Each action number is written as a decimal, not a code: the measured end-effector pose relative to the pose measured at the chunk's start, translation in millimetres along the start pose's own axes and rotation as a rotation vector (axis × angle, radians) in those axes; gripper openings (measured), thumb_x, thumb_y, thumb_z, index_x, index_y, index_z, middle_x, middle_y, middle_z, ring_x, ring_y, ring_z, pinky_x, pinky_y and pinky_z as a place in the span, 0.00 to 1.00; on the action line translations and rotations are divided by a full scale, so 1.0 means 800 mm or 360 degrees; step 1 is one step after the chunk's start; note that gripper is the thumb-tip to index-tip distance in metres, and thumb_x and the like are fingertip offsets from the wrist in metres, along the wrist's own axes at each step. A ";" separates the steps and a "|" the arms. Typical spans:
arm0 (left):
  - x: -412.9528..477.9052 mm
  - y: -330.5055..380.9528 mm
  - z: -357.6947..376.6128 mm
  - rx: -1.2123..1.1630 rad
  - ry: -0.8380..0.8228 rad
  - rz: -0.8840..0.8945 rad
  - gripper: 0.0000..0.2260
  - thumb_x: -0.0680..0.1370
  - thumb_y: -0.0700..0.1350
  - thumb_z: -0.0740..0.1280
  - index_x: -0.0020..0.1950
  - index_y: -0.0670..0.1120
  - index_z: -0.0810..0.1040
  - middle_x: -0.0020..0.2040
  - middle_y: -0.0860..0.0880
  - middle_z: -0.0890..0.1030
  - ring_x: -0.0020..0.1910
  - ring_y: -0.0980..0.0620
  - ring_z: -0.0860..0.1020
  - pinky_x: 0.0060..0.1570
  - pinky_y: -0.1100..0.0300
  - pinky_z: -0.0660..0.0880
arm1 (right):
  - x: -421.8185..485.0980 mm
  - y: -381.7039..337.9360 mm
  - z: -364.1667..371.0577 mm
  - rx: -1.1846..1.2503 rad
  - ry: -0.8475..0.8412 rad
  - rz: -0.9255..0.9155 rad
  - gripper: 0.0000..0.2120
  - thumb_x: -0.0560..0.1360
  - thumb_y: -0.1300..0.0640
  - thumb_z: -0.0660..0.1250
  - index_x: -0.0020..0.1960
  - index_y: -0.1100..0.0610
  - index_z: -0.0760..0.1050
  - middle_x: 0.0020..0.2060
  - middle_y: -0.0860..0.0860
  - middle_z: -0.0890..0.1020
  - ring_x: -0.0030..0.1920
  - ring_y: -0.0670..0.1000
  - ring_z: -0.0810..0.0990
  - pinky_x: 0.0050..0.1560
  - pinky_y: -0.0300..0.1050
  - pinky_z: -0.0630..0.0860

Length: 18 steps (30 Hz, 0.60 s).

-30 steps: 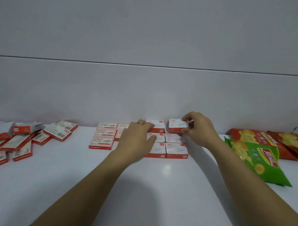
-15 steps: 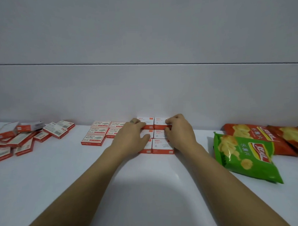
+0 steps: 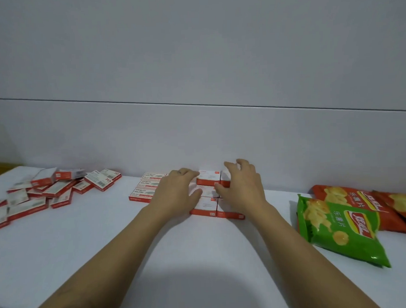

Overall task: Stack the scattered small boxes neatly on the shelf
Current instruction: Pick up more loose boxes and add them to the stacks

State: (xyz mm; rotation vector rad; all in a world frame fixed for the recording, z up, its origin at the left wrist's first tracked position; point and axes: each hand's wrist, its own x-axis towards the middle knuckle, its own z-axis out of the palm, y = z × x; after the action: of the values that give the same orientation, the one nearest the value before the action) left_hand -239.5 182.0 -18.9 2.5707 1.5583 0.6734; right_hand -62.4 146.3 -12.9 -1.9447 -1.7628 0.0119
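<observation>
Roughly halfway, I'd say: my left hand lies flat on the neat block of boxes at the back of the shelf, my right hand spread loose over it, apparently gripping nothing. A tidy row sits just beside; the scattered pile far left is not yet stacked.

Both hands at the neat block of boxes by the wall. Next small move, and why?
Probably lift the left hand off the block and reach left to the loose pile for another box. The block looks squared against the wall, the right hand is open above it holding nothing, and many boxes lie scattered at the far left.
</observation>
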 end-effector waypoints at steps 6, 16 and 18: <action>-0.032 -0.054 -0.046 0.0064 0.0141 -0.0088 0.21 0.76 0.56 0.64 0.68 0.53 0.72 0.65 0.52 0.75 0.63 0.49 0.70 0.59 0.54 0.68 | 0.005 -0.072 0.001 0.0132 -0.0025 -0.0321 0.34 0.73 0.42 0.67 0.75 0.48 0.59 0.75 0.54 0.58 0.74 0.56 0.56 0.71 0.53 0.58; -0.114 -0.178 -0.110 0.0126 0.0282 -0.0482 0.24 0.76 0.59 0.64 0.70 0.54 0.69 0.70 0.51 0.71 0.68 0.48 0.67 0.66 0.51 0.64 | 0.005 -0.207 0.049 0.0185 -0.0300 -0.0551 0.37 0.73 0.41 0.68 0.76 0.47 0.55 0.76 0.52 0.55 0.74 0.55 0.56 0.73 0.54 0.58; -0.129 -0.204 -0.119 0.0170 0.0273 -0.0581 0.25 0.76 0.60 0.63 0.71 0.54 0.68 0.71 0.51 0.70 0.69 0.47 0.66 0.66 0.49 0.63 | 0.003 -0.235 0.064 0.0201 -0.0332 -0.0597 0.37 0.73 0.41 0.67 0.76 0.47 0.55 0.76 0.52 0.56 0.74 0.55 0.56 0.72 0.53 0.58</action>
State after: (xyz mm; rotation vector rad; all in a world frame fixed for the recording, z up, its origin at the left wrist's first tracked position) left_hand -453.5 157.2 -11.5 2.2482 2.0970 0.8027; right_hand -253.5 171.8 13.4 -1.5460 -2.1828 0.1971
